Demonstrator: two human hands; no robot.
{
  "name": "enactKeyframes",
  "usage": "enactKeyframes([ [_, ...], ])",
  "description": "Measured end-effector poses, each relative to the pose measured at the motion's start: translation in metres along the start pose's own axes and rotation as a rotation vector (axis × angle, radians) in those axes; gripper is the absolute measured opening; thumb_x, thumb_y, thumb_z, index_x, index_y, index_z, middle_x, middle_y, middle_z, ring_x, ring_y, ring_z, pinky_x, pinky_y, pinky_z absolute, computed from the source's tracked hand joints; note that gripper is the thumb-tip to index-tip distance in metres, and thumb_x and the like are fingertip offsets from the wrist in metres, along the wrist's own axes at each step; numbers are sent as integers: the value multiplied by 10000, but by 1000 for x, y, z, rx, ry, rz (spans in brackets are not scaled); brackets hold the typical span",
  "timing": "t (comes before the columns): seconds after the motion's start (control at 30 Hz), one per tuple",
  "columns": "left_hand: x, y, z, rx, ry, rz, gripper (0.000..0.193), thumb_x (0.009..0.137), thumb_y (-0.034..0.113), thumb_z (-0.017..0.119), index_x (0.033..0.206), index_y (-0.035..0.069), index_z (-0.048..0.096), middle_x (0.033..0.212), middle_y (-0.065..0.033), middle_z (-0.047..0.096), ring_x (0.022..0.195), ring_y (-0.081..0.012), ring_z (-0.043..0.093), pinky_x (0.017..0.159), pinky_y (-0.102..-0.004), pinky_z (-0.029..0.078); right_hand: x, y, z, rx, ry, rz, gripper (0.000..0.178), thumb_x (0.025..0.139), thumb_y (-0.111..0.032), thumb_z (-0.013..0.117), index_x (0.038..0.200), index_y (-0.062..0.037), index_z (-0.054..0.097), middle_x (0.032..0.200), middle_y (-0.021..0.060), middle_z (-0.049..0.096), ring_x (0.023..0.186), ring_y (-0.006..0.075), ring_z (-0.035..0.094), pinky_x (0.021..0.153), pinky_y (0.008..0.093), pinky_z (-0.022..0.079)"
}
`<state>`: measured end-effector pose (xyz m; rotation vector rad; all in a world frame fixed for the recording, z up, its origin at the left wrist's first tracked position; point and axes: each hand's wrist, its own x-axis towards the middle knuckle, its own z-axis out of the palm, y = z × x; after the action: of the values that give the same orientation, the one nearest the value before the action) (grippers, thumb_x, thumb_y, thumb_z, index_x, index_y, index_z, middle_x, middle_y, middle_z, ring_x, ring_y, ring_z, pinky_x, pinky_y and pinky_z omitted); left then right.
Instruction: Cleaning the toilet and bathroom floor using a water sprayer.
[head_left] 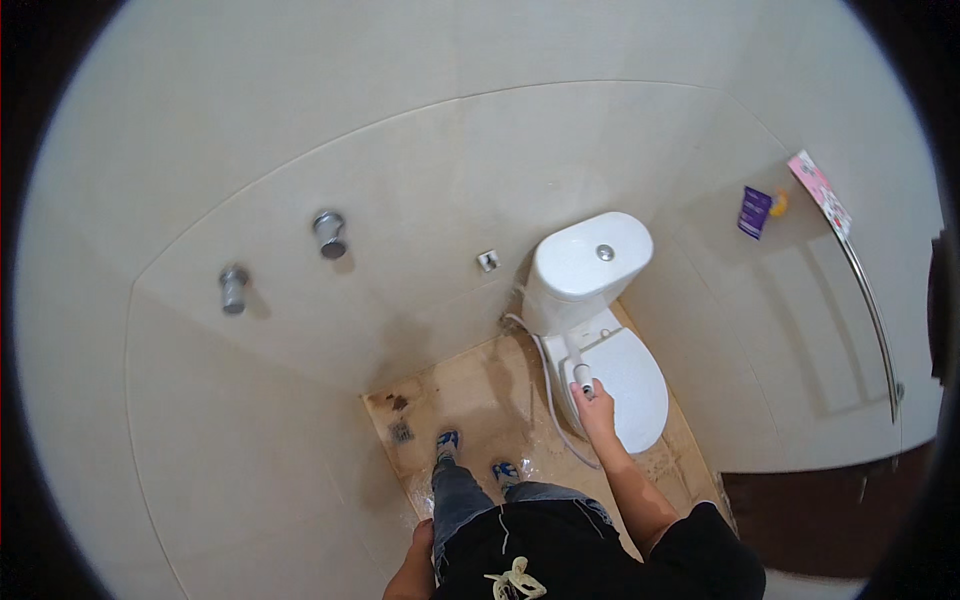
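My right hand (pixel 597 408) is wrapped round a white handheld bidet sprayer (pixel 583 374), held above the toilet. The sprayer's head points away from me, toward the gap between the closed white lid (pixel 632 385) and the tank (pixel 590 262). A pale streak runs ahead of the nozzle; it looks like water, but is blurred. From the wall beside the tank, a white hose (pixel 549 385) loops down along the toilet's left side. My left hand (pixel 422 538) hangs low beside my left thigh, its fingers mostly hidden.
Wet tan floor (pixel 470 390) surrounds my feet, with a drain (pixel 401 432) in the left corner. Two metal wall valves (pixel 330 235) stick out at left. At right, a metal rail (pixel 870 300) carries a pink packet (pixel 820 192), near a purple packet (pixel 755 212).
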<state>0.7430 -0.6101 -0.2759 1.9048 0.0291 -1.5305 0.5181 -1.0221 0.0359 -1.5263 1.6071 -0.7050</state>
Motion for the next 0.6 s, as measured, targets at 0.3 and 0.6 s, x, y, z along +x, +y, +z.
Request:
enactKeyframes([
  [0.3,64,235,-26,475,-112,35,296,710,140,462,975,18,511,846,-86,541,720,-157,500,628,-246,395,46,-29,-20,-7,376,132,426,689,-412,530,792,1,508,610,173,526,570,280,516,536,331,395],
  [0.6,120,400,-27,773,-114,42,310,732,220,465,1022,113,436,805,-15,486,728,-142,446,647,-367,336,13,21,-96,148,1178,498,421,713,-418,500,710,3,508,567,120,492,528,208,464,511,321,369],
])
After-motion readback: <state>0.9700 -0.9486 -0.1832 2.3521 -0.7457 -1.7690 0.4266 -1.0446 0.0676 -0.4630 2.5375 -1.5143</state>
